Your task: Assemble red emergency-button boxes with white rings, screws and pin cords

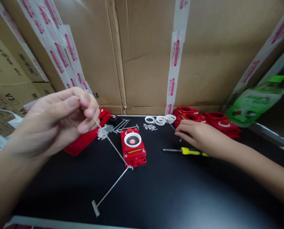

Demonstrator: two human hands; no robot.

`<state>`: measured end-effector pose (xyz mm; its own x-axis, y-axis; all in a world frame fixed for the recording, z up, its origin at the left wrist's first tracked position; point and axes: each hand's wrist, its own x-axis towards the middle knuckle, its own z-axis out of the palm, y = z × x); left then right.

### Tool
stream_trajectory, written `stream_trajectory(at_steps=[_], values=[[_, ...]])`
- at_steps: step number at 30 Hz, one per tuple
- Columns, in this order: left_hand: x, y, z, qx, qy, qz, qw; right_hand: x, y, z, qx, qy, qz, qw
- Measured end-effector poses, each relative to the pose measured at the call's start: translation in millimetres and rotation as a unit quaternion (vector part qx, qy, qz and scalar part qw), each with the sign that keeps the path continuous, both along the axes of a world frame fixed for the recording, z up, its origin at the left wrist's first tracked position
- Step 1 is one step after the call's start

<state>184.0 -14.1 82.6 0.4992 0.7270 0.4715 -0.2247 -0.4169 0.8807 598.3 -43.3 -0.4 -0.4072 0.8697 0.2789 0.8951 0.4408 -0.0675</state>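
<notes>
Backing cartons: brown cardboard with strips of white-and-red tape, closing off the rear and left of the scene.
Worktop: black, carrying all the parts.
Left hand: raised above the worktop's left side, with thumb and fingertips pressed together, pinching the top end of a rod.
Right hand: lying low on the worktop just in front of the red housings, fingers stretched out and close together. The fingertips are on a thin pin, but I cannot tell whether they grip it.
Green pouch: leaning at the far right edge.
Red housings: several open ones clustered at the back right, just behind the right hand.
Red case: lying under the left hand, partly hidden by it.
Red unit: at the centre, with a round white-rimmed face turned up.
Rod: thin metal, slanting from the left hand down to the red unit's front corner. There it meets a second length that runs forward-left to a flat end. I cannot tell whether it is one bent piece or two.
Screwdriver: yellow handle, lying flat and partly under the right wrist.
White rings: a small row near the back, left of the right hand.
Thin pin: slanting from the white rings to the right fingertips.
Screws: a small heap just beside the white rings.
Clear washers: bunched on the rod, just below the left fingertips.
</notes>
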Motion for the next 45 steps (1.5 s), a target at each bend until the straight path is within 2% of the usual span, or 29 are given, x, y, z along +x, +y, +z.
stream_trajectory(at_steps=[3,6,9,13,15,17,20,22,24,27,29,31,33,35,38,42,45], values=[[8.3,1.6,-6.1,-0.024,-0.009,-0.037,0.999,-2.9,1.5,-9.6,-0.012,-0.014,0.019,1.000],[16.4,-0.5,-14.6,0.016,0.057,-0.064,0.996,-4.0,4.4,-13.9,-0.015,-0.014,0.027,0.999],[27.6,-10.3,-23.7,0.022,0.121,-0.079,0.989,-10.7,0.2,-9.8,0.002,0.009,0.023,1.000],[49.6,-31.2,-39.8,0.048,0.221,-0.062,0.972,-38.9,-29.2,2.4,0.001,0.085,0.047,0.995],[59.8,-39.8,-49.3,0.055,0.261,-0.058,0.962,-58.5,-50.8,5.8,-0.083,0.206,0.109,0.969],[66.7,-45.4,-57.9,0.048,0.270,-0.042,0.961,-76.5,-69.8,5.0,-0.121,0.247,0.153,0.949],[71.0,-49.3,-66.7,0.039,0.273,-0.029,0.961,-93.1,-85.3,-2.0,-0.108,0.275,0.194,0.936],[71.6,-50.3,-70.2,0.024,0.280,-0.033,0.959,-96.7,-88.1,-6.9,-0.068,0.273,0.215,0.935],[72.1,-51.0,-72.3,-0.006,0.290,-0.053,0.956,-96.7,-88.7,-9.2,-0.017,0.242,0.239,0.940],[73.5,-52.4,-73.0,-0.104,0.284,-0.106,0.947,-95.4,-89.4,-7.2,0.025,0.196,0.270,0.942],[74.5,-53.5,-71.6,-0.168,0.271,-0.131,0.939,-95.0,-89.4,-4.2,0.045,0.217,0.261,0.940],[75.2,-54.4,-69.5,-0.196,0.268,-0.147,0.932,-94.3,-88.4,-1.7,0.067,0.255,0.230,0.937],[75.4,-54.9,-67.5,-0.196,0.272,-0.153,0.930,-92.9,-86.6,-0.6,0.062,0.273,0.214,0.936],[75.1,-55.2,-66.5,-0.194,0.277,-0.150,0.929,-91.5,-85.5,-0.9,0.037,0.271,0.232,0.934],[74.5,-55.8,-66.1,-0.199,0.281,-0.144,0.928,-92.0,-86.3,-2.8,0.017,0.221,0.270,0.937],[75.0,-56.8,-64.9,-0.243,0.287,-0.156,0.913,-96.4,-89.2,-3.0,0.033,0.165,0.254,0.952],[76.2,-56.9,-64.2,-0.273,0.288,-0.161,0.904,-97.5,-88.9,-0.5,0.006,0.138,0.254,0.957]])
